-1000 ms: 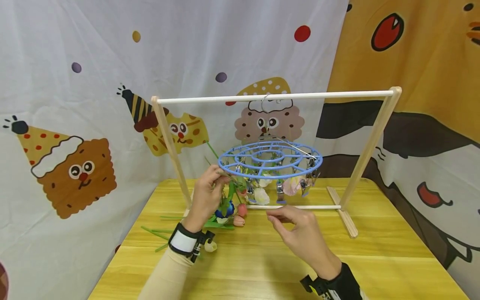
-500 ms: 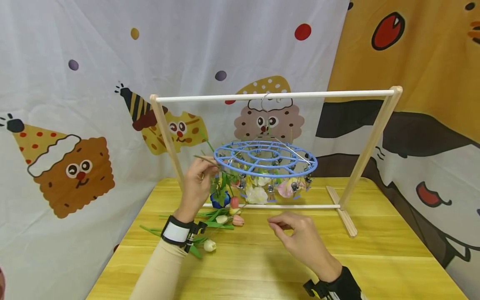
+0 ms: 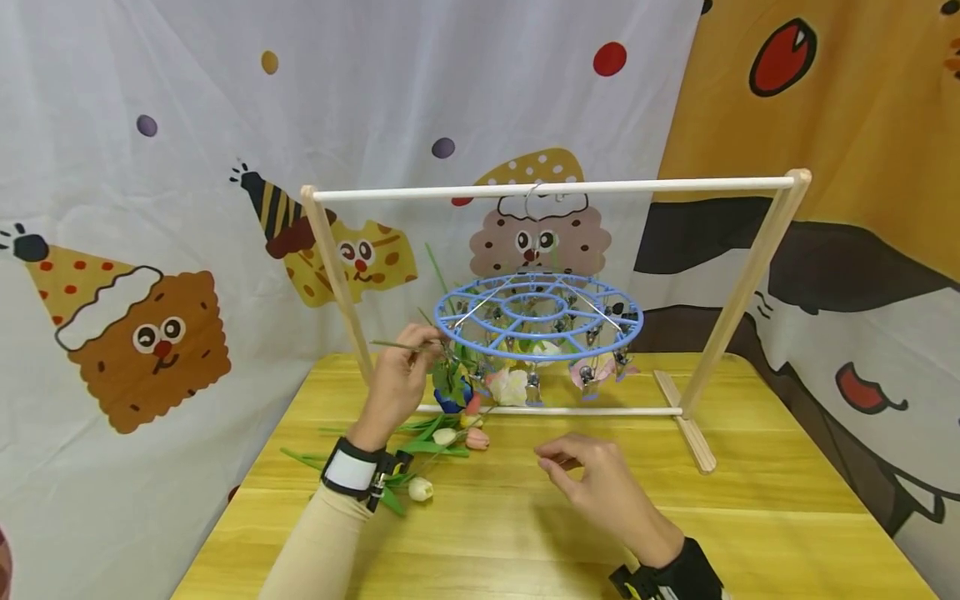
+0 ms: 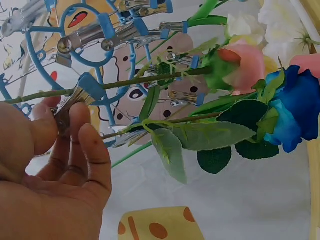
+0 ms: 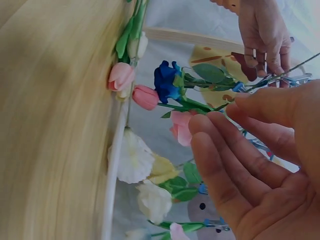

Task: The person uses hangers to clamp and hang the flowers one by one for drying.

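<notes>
My left hand is at the left rim of a round blue clip hanger. Between thumb and forefinger it pinches a metal clip with a blue tip. A thin brown-green stem runs past this clip, its end sticking out left over the hand. Close by hang a blue artificial rose and a pink flower, heads downward. My right hand hovers in front of the hanger, fingers bent loosely and apart from the thumb, nothing between them in the right wrist view.
The hanger hangs by a hook from a wooden rack's white bar. White and pink flowers hang below it, among several clips. Loose tulips lie on the wooden table, left of centre. A printed curtain stands behind.
The hanger has swung left, then back right, and turned a little. My left hand moved left with it, and a stem end now points out left. My right hand stays nearly still.
</notes>
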Motion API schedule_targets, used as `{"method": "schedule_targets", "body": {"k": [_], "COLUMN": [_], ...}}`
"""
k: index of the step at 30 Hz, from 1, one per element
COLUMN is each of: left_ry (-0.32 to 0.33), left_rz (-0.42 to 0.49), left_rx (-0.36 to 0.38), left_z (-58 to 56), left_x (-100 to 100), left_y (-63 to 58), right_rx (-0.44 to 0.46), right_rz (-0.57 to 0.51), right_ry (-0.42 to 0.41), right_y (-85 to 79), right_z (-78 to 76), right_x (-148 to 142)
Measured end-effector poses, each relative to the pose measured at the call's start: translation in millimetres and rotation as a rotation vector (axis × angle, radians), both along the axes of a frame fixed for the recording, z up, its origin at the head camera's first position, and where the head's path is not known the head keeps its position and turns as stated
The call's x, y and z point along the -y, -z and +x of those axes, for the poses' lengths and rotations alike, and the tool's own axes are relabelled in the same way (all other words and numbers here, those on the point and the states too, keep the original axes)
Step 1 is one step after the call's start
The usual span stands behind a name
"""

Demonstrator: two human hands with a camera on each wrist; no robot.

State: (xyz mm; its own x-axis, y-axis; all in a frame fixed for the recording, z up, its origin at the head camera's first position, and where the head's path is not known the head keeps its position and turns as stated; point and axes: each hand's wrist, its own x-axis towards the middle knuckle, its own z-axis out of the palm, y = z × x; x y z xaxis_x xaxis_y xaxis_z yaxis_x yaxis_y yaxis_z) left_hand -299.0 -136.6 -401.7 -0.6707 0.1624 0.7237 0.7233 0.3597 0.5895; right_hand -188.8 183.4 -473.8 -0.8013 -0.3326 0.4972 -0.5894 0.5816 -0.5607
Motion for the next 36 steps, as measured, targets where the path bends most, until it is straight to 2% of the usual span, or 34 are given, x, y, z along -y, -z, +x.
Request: {"method": "schedule_targets", "body": {"k": [6, 11, 14, 16, 18, 21, 23, 28, 31, 36], "left_ry": [-0.018, -0.017, -0.077, -0.130, -0.171, -0.171, -0.147, -0.161, -0.183, -0.175], "left_rz": [-0.059, -0.069, -0.101, -0.161, -0.261, -0.434, -0.533, -0.696, -0.759, -0.812], "left_rx": [0.096, 0.114, 0.150, 0.205, 0.284, 0.399, 0.444, 0.446, 0.451, 0.461], "left_z": [5.7, 11.0, 16.6, 21.4, 27.0, 34.5, 38.2, 42.7, 44.2, 44.4], "left_x": [1, 8, 14, 18, 21, 24, 23, 19, 16, 14], "left_y": [3.7, 12.5, 19.9, 25.8, 32.6, 45.4, 54.5, 72.9, 77.6, 80.5], "right_rx": [0.048, 0.075, 0.076, 0.074, 0.078, 0.102, 0.119, 0.143, 0.150, 0.150], "right_rz": [0.038, 0.042, 0.045, 0.050, 0.055, 0.069, 0.080, 0.114, 0.128, 0.148], "right_ry": [-0.009, -0.014, -0.014, -0.013, -0.013, -0.011, -0.014, -0.047, -0.085, -0.123], "right_y": [7.0, 11.5, 13.2, 13.9, 14.9, 16.0, 16.7, 18.6, 20.7, 25.4], "right_z": [-1.6, -2.8, -2.6, -2.3, -2.5, -3.9, -5.3, -9.7, -12.1, -14.8], "right_x": [-1, -1, 0, 0, 1, 4, 7, 17, 23, 32]}}
